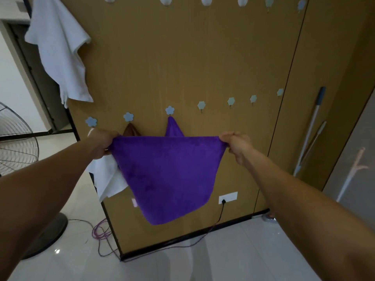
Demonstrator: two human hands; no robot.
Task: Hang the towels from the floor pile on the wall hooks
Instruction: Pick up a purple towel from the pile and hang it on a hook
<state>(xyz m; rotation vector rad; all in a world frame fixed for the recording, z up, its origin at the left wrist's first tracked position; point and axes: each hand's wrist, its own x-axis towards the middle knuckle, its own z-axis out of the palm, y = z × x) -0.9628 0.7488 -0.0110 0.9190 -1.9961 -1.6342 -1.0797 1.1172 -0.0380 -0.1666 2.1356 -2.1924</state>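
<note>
A purple towel (170, 175) is stretched flat in front of the wooden wall (182, 57). My left hand (101, 142) pinches its left top corner and my right hand (236, 144) pinches its right top corner. Behind it, another purple towel (173, 128) hangs from a blue flower hook (169, 110). A brown towel (130, 130) hangs under the neighbouring flower hook (128, 117). A small white towel (107, 179) hangs below my left hand, under the leftmost flower hook (91, 121). Bare hexagon hooks (201, 105) run on to the right. The floor pile is out of view.
A large white towel (60, 47) hangs high on the left. White hooks (166, 1) line the top edge. A standing fan (18, 142) is at the left, cables (101, 234) lie on the floor, and a mop handle (310, 128) leans at the right.
</note>
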